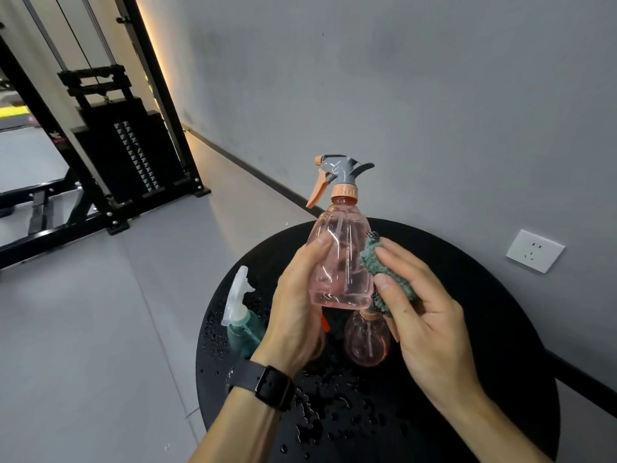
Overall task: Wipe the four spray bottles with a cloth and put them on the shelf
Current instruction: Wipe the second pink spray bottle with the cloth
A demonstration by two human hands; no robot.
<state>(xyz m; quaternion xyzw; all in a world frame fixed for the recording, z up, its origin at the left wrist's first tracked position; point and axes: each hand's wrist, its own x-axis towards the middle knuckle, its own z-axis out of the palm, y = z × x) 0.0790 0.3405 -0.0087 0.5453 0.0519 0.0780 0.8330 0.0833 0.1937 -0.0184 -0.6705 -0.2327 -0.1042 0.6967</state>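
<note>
- The left hand (297, 305) grips a pink bottle (340, 262) by its lower body, thumb on the front, holding it upright above the round black table (467, 295).
- The right hand (430, 315) pinches a bunched teal cloth (384, 272) and presses it to the bottle's right side.
- To wipe well, I would keep the left grip low and firm, run the cloth top to base, then turn the bottle so each face is covered, including under the grey-and-orange trigger (340, 175).
- Wet plastic may slip, so squeeze steadily.
- The held bottle looks empty, or nearly so.
- A second pink bottle (367, 342) stands on the table below; I cannot tell its contents.
- A teal bottle (242, 329) with a white trigger stands at the left edge, contents unclear.
- Water drops (334, 406) bead on the tabletop; no shelf shows.
</note>
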